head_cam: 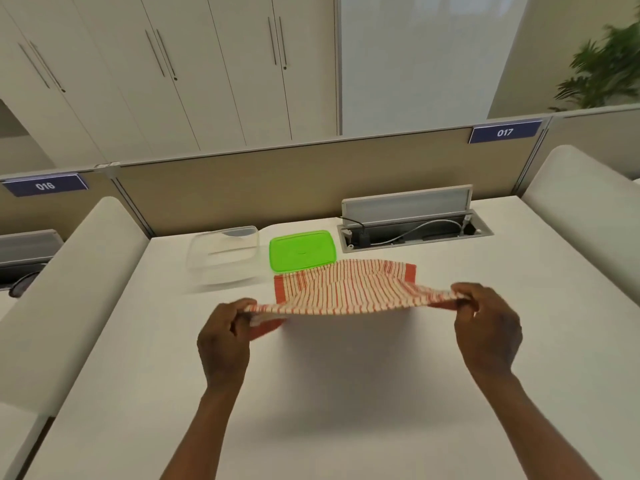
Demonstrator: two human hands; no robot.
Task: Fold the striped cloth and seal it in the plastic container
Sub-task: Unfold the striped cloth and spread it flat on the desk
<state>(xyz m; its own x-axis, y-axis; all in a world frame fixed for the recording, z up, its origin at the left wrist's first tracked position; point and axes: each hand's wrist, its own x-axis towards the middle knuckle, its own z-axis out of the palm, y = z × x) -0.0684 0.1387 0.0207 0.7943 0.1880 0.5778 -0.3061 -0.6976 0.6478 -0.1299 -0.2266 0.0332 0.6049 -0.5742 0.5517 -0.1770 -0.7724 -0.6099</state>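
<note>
The red-and-white striped cloth [346, 289] is stretched between both hands above the white table [346, 393]. My left hand [225, 337] pinches its near left corner and my right hand [485, 323] pinches its near right corner. The far part of the cloth sags down onto the table. Behind it at the back lies the green lid [302, 249], flat, its near edge hidden by the cloth. The clear plastic container [225, 254] stands open to the left of the lid.
An open cable box [412, 223] with wires sits in the table at the back right. Beige partition panels [242, 195] close off the far edge. Padded white dividers [69, 289] flank the table on both sides.
</note>
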